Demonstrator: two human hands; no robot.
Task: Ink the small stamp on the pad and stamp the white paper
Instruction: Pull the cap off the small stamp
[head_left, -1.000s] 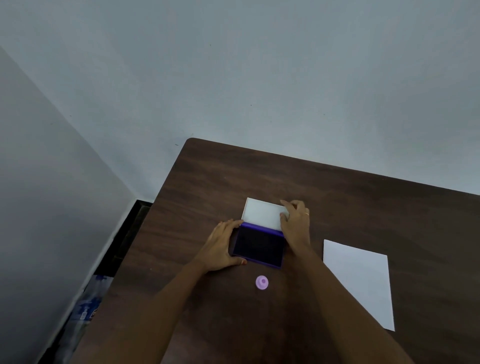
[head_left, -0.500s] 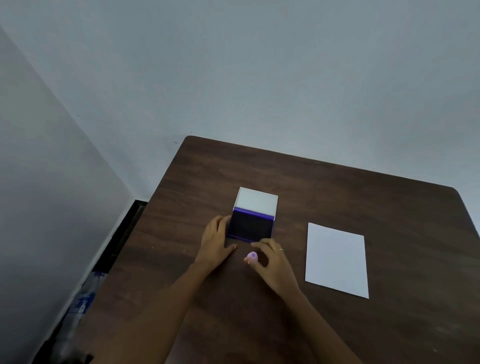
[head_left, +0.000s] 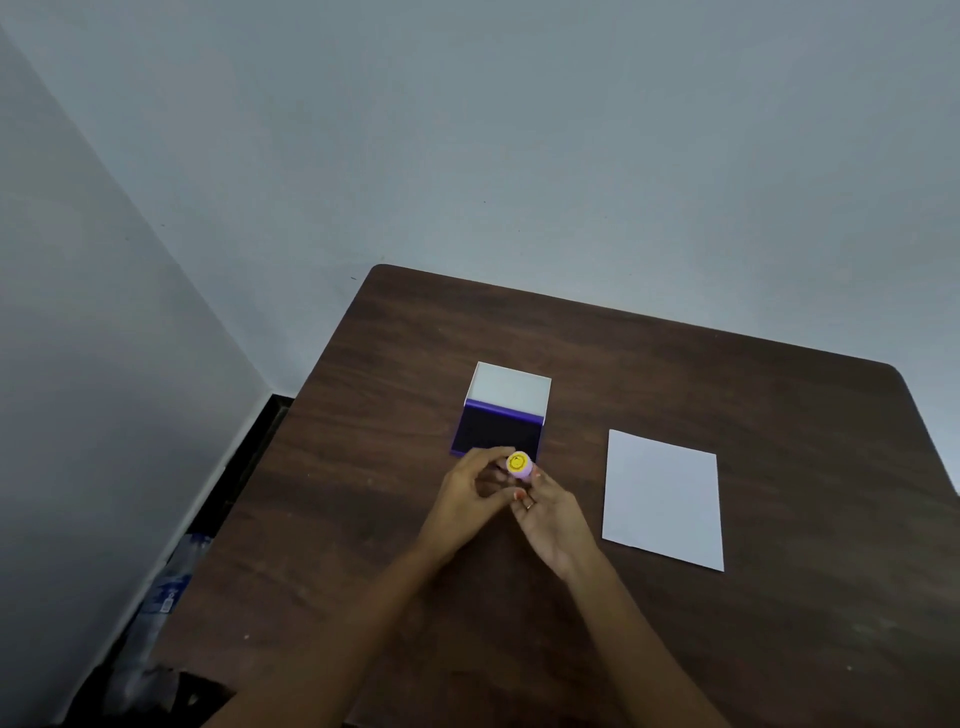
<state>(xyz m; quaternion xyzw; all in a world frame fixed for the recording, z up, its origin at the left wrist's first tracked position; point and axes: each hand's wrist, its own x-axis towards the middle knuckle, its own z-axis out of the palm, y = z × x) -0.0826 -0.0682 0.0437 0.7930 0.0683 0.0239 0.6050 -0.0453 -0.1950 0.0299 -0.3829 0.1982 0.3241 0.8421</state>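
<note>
The small stamp (head_left: 519, 464) is a pale purple cylinder with a yellow round end facing me. My right hand (head_left: 551, 514) holds it just in front of the ink pad's near edge. My left hand (head_left: 470, 496) has its fingertips on the stamp from the left side. The ink pad (head_left: 498, 430) lies open on the table, its dark purple pad toward me and its white lid (head_left: 510, 387) standing up behind. The white paper (head_left: 663, 498) lies flat to the right of my hands, bare.
The dark wooden table (head_left: 779, 623) sits in a corner with grey walls behind and to the left. Its left edge drops to a dark floor gap holding plastic bottles (head_left: 166, 587).
My right hand left the pad's lid, picked the stamp up off the table and lifted it. My left hand left the pad's side and came onto the stamp. The view shifted.
</note>
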